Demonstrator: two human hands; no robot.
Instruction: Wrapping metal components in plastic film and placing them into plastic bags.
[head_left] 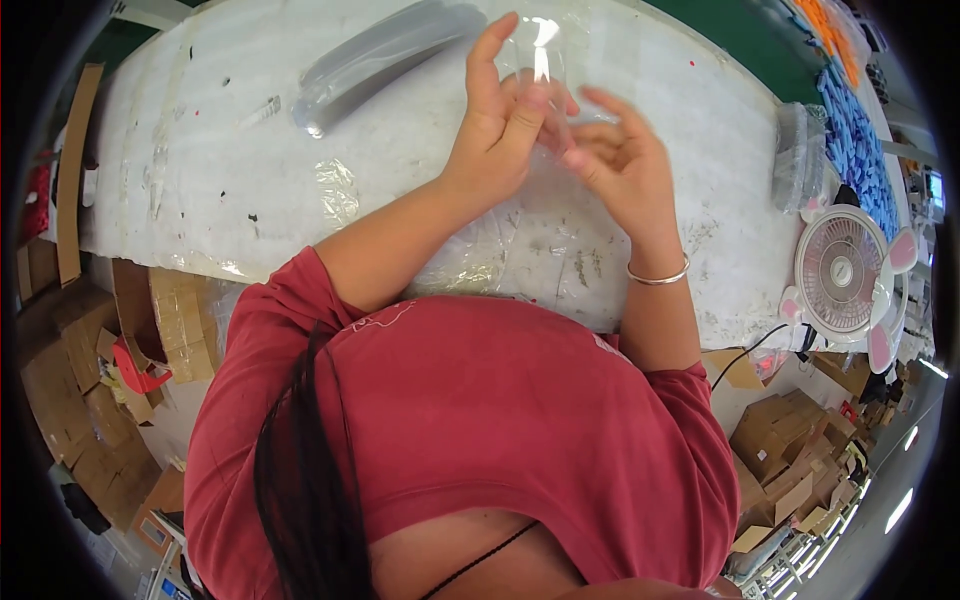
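Observation:
A clear, shiny plastic sleeve (541, 62) is held up over the far middle of the table. My left hand (503, 128) grips it between thumb and fingers, with the index finger stretched upward beside it. At the sleeve's lower right edge, my right hand (630, 165) has its thumb and a bent finger close together on the plastic; its index finger is raised and smeared by motion. The sleeve's exact shape is hard to make out against the white table. Left of my hands lies a long curved stack of clear plastic pieces (385, 58).
The white, scuffed table (390, 150) has shiny tape patches. At its right stand a fan (842, 272) with rabbit ears, clear wrapped packs (798, 160), and piles of blue pieces (858, 150) and orange pieces (830, 30). Cardboard boxes (785, 440) crowd the floor on both sides.

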